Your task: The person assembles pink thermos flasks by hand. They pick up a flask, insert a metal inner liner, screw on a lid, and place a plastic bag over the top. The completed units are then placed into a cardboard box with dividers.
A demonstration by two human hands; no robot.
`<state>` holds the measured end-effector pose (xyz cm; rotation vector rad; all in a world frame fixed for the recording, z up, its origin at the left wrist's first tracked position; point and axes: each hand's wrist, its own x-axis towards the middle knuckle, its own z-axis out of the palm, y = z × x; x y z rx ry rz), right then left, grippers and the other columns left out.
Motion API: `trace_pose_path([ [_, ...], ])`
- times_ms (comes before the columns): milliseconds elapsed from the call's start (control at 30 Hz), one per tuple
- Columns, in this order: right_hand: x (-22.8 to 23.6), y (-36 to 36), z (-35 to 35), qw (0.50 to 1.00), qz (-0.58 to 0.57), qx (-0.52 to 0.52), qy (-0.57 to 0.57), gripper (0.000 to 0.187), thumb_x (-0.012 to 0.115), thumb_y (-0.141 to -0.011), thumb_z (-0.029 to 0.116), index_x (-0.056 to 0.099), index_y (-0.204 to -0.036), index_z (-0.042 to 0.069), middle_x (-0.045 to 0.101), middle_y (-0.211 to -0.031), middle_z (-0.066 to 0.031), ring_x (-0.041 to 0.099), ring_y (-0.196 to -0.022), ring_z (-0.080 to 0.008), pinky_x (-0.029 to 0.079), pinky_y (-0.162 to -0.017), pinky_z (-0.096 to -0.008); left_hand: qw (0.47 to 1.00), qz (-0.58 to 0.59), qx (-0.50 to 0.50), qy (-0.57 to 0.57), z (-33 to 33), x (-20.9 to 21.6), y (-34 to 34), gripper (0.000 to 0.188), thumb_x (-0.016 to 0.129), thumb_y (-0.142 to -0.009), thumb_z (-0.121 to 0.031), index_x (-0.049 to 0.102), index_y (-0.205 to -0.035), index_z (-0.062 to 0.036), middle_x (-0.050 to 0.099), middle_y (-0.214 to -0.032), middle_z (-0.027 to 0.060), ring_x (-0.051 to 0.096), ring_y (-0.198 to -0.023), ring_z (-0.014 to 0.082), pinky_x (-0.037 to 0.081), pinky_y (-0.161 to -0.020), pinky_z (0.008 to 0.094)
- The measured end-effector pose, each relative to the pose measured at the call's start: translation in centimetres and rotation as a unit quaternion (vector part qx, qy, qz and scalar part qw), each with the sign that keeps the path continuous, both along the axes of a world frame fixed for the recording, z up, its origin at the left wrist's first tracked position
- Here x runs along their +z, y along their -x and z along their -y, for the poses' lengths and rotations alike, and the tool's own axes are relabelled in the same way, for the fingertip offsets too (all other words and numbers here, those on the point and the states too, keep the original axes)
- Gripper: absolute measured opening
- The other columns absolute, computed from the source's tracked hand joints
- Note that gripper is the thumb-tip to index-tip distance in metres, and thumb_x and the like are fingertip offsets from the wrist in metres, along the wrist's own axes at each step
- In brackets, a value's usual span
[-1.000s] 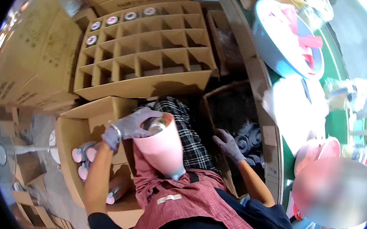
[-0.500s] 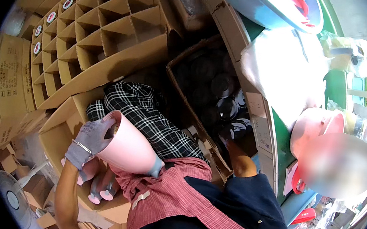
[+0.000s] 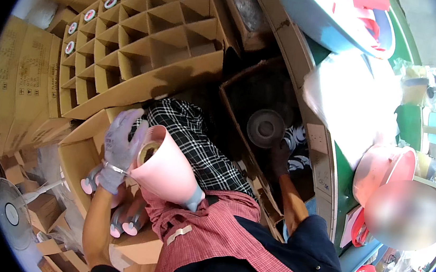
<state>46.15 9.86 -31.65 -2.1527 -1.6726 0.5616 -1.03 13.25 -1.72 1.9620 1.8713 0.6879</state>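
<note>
My left hand point(image 3: 121, 147), in a grey-lilac glove with a metal bracelet at the wrist, has its fingers stretched out beside the rim of a pink tapered flask body point(image 3: 167, 168). The flask leans tilted across my lap, its grey-blue narrow end against my red checked apron point(image 3: 208, 230). A brownish round opening shows inside its mouth. My right hand point(image 3: 280, 157), in a dark glove, reaches into a shadowed carton point(image 3: 228, 97). Its fingers close on the edge of a round dark piece with a ringed middle point(image 3: 266, 129); shadow hides the exact grip.
A large divided carton point(image 3: 143, 88) stands ahead, several cells holding items with round white-and-red tops. Under my left arm, an open carton point(image 3: 81, 145) holds pink-and-grey pieces point(image 3: 132, 220). On the right, a green table point(image 3: 344, 176) carries a blue basin point(image 3: 341, 29), white bag point(image 3: 349, 97) and pink tub point(image 3: 379, 169).
My left hand has loosened from the flask's mouth and stretched its fingers out beside it. My right hand has moved farther into view, with the round dark piece at its fingers.
</note>
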Motion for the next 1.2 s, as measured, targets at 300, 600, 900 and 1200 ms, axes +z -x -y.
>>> trace_pose_path([
  [300,27.5,23.1,-10.6,0.875,-0.415,0.236,-0.076,0.035,0.060,-0.093,0.022,0.050,-0.119,0.001,0.055,-0.087,-0.0092,0.055,-0.072,-0.0162,0.047,-0.062,-0.0304,0.715,0.682,0.004,0.157,-3.3,2.6,-3.0,0.048,0.062,-0.094,-0.019,0.047,-0.135,0.0014,0.060,-0.123,0.0100,0.059,-0.112,0.0175,0.047,-0.098,0.0320],
  [600,33.9,33.6,-9.8,0.825,-0.472,0.312,0.016,0.051,0.063,-0.082,0.003,0.048,-0.131,0.006,0.057,-0.113,-0.0230,0.063,-0.101,-0.0355,0.054,-0.084,-0.0415,0.729,0.683,-0.014,-0.025,2.0,3.0,-0.2,0.055,0.062,-0.094,-0.016,0.043,-0.144,-0.0032,0.051,-0.139,0.0084,0.050,-0.126,0.0178,0.046,-0.102,0.0327],
  [900,28.6,31.8,-13.9,0.879,-0.206,0.427,0.059,0.042,0.054,-0.098,0.034,0.063,-0.110,-0.005,0.070,-0.094,-0.0109,0.068,-0.085,-0.0202,0.055,-0.078,-0.0310,0.936,0.349,-0.006,-0.044,5.9,-2.6,6.7,0.041,0.067,-0.085,-0.025,0.066,-0.122,-0.0068,0.066,-0.120,0.0145,0.060,-0.116,0.0271,0.045,-0.099,0.0375],
  [1200,29.9,33.7,-9.4,0.796,-0.363,0.404,0.267,0.046,0.055,-0.097,0.037,0.063,-0.120,-0.002,0.068,-0.108,-0.0107,0.060,-0.101,-0.0157,0.046,-0.092,-0.0280,0.957,0.269,-0.104,-0.030,7.2,-4.9,5.8,0.042,0.067,-0.087,-0.033,0.067,-0.118,-0.0051,0.063,-0.117,0.0147,0.058,-0.114,0.0324,0.044,-0.101,0.0407],
])
